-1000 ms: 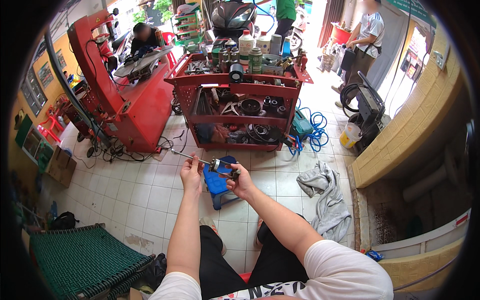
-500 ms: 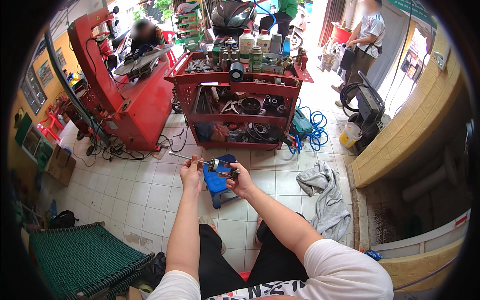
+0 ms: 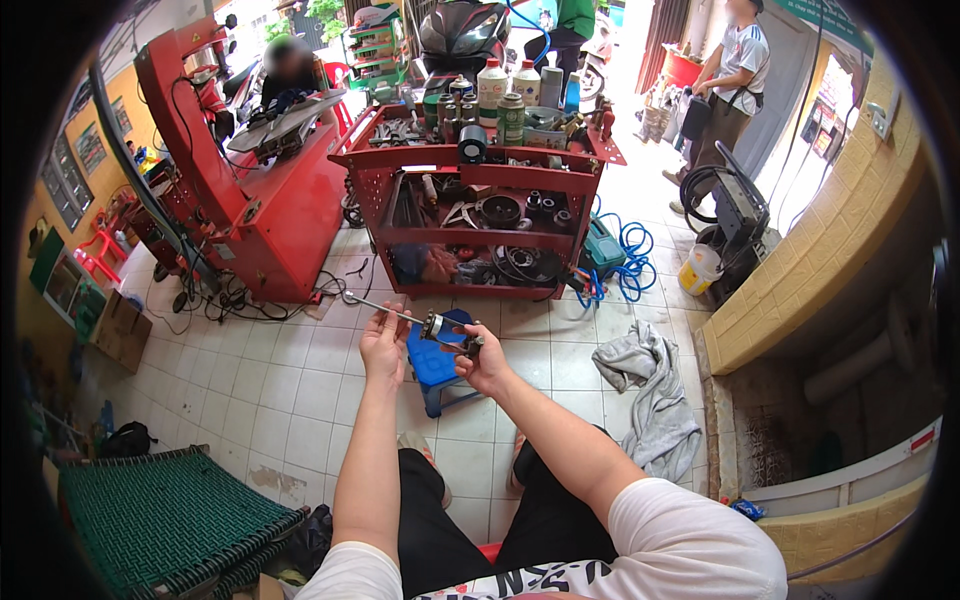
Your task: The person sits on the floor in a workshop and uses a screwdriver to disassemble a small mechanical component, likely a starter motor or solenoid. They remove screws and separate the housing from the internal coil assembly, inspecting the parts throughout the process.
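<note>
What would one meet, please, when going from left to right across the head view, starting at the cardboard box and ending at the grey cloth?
Cardboard box → left hand → cylindrical section of the held metal rod part → right hand → grey cloth.

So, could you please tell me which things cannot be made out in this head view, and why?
- Dark end of the long silver metal assembly: head view, partly covered by the right hand.
- Blue plastic stool: head view, partly behind that hand and the assembly.
- Small dark parts in the red metal tool cart: head view, too small and dim.
- Green woven bench: head view, cut off by the lower edge.
</note>
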`<state>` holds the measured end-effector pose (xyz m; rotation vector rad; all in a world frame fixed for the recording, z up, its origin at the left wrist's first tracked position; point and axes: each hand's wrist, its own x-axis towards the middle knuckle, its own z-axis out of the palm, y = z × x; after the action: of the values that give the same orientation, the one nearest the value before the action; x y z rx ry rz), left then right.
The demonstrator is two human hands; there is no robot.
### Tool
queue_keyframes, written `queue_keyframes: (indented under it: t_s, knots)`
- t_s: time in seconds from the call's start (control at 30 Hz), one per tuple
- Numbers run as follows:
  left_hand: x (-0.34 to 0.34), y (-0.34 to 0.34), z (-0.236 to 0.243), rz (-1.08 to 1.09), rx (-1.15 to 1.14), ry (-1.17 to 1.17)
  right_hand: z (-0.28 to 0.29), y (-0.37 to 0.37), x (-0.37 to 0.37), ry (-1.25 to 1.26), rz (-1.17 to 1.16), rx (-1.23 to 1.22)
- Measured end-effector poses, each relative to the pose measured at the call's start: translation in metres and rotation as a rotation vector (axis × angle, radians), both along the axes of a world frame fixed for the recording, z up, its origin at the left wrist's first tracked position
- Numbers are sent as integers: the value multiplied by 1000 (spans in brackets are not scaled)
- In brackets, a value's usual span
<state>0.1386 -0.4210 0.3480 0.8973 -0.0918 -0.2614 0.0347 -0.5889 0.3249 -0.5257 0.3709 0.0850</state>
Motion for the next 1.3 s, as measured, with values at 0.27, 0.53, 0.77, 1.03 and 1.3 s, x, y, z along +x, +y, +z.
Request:
queue_keyframes:
  t_s: [0.27,0.53,0.77,1.03,1.3]
  knots:
    - [2,1,-2,129,59,33,5,4,0,-5,20,-34]
    - [-6,-4,11,-37,-75,-42,4,0,-2,-4,-5,4]
    - [-4,-2,5,89,19,14,8,3,-2,3,1,-31]
    - [-1,-3,1,56,-5,21,2,2,1,-14,18,-29]
    - [-4,-2,6,9,22,-28,2,3,0,-10,-4,-15]
